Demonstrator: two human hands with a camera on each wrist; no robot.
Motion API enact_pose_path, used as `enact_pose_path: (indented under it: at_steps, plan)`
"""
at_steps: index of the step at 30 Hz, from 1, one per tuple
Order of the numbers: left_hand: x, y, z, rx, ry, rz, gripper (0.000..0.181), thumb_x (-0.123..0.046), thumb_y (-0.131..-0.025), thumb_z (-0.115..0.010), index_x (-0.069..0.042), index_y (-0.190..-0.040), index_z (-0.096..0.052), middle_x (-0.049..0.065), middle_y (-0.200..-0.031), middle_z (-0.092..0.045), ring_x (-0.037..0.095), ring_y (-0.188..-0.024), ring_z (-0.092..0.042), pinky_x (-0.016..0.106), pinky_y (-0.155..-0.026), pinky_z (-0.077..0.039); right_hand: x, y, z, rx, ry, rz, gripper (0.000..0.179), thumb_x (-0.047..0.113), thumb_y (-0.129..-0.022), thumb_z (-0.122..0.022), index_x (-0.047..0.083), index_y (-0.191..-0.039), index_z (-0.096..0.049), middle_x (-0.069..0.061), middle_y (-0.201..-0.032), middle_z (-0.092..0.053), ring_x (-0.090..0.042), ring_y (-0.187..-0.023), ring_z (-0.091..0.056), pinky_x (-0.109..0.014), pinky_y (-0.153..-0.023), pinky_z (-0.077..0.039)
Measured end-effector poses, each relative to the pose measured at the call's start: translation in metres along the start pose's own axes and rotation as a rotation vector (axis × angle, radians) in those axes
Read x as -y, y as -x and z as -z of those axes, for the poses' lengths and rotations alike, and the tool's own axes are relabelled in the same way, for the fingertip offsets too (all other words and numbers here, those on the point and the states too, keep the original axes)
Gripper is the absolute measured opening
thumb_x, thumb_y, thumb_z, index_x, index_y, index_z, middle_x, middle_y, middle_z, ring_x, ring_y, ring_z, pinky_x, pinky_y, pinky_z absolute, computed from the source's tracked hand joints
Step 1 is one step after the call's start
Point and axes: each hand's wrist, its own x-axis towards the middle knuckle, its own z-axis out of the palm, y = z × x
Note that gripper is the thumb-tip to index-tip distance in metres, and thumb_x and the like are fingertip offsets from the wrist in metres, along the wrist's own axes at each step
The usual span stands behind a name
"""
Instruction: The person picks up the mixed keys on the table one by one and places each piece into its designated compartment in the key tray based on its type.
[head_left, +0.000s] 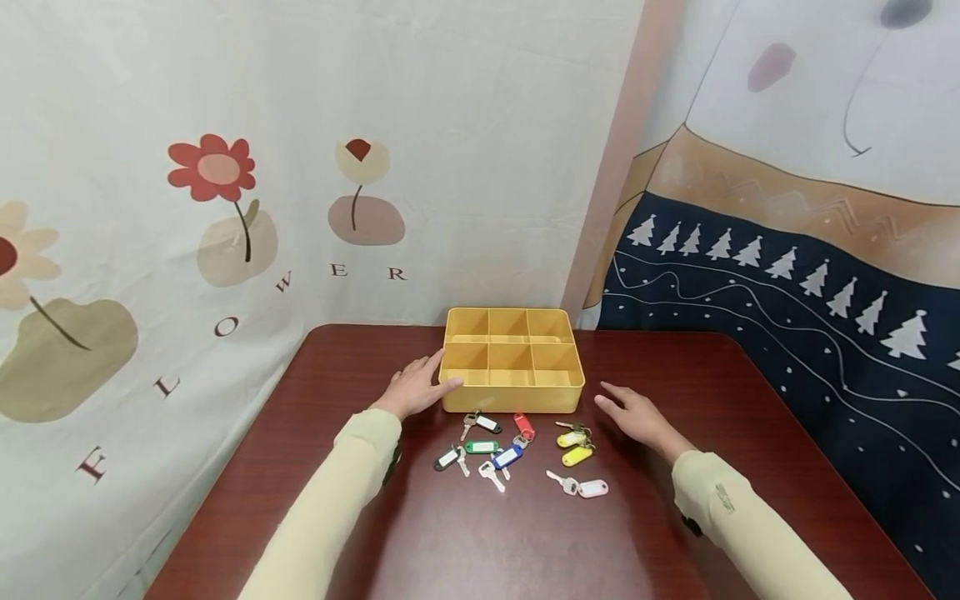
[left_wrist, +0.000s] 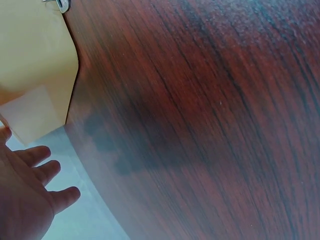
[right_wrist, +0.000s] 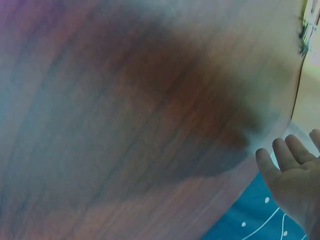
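Note:
A yellow box (head_left: pixel 512 401) with six compartments stands toward the back of the table. My left hand (head_left: pixel 414 388) is at its left side, fingers extended, the thumb by the front left corner; the left wrist view shows the fingers (left_wrist: pixel 47 171) spread near the box wall (left_wrist: pixel 37 55). My right hand (head_left: pixel 637 417) hovers apart from the box, to its right, fingers loosely straight and holding nothing. In front of the box lie several keys with tags: black (head_left: pixel 488 424), another black (head_left: pixel 447 459), green (head_left: pixel 482 447), blue (head_left: pixel 507 457), red (head_left: pixel 524 427), two yellow (head_left: pixel 577 455) and a whitish one (head_left: pixel 593 488).
The dark red wooden table (head_left: pixel 570 550) has rounded back corners. Behind it hangs a pale cloth (head_left: pixel 480 167) printed with flowers and letters. To the right hangs a navy cloth (head_left: pixel 750 292) with white trees, close to the table's right edge.

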Motion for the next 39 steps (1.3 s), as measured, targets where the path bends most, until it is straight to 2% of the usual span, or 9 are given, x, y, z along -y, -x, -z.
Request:
enact_pose_path:
  at_steps: [12,19,28,39]
  plan:
    - [0.000,0.000,-0.001,0.008,0.028,0.017,0.089,-0.067,-0.093,-0.050,-0.016,-0.160,-0.019,0.023,-0.155,-0.033,0.043,-0.144,-0.026,0.065,-0.112,-0.017,0.005,0.010,-0.007,-0.050,-0.093,-0.005,0.066,0.047,-0.100,-0.055,0.002,-0.147,-0.046,-0.025,-0.146,-0.046,-0.043,-0.133,-0.044,-0.060,-0.105,-0.036]
    - [0.000,0.000,-0.002,0.014,0.056,0.029,0.086,-0.062,-0.095,-0.052,-0.017,-0.160,-0.017,0.023,-0.156,-0.032,0.043,-0.144,-0.024,0.064,-0.113,-0.015,0.007,0.017,-0.017,-0.077,-0.130,0.007,0.054,0.038,-0.099,-0.061,0.002,-0.139,-0.055,-0.023,-0.139,-0.054,-0.040,-0.126,-0.050,-0.058,-0.103,-0.039]
    - [0.001,-0.001,-0.002,0.019,0.060,0.038,0.087,-0.063,-0.095,-0.051,-0.017,-0.161,-0.016,0.023,-0.156,-0.032,0.043,-0.144,-0.025,0.063,-0.113,-0.016,0.009,0.028,-0.031,-0.141,-0.086,0.093,0.035,0.025,-0.095,-0.069,0.002,-0.122,-0.068,-0.020,-0.126,-0.062,-0.039,-0.121,-0.054,-0.056,-0.101,-0.041]
    - [0.001,-0.001,-0.002,0.023,0.060,0.040,0.088,-0.064,-0.094,-0.052,-0.018,-0.160,-0.017,0.023,-0.155,-0.034,0.042,-0.143,-0.027,0.063,-0.113,-0.017,0.009,0.033,-0.043,-0.183,-0.041,0.135,0.019,0.019,-0.089,-0.074,0.004,-0.101,-0.076,-0.023,-0.127,-0.061,-0.044,-0.121,-0.054,-0.058,-0.100,-0.038]
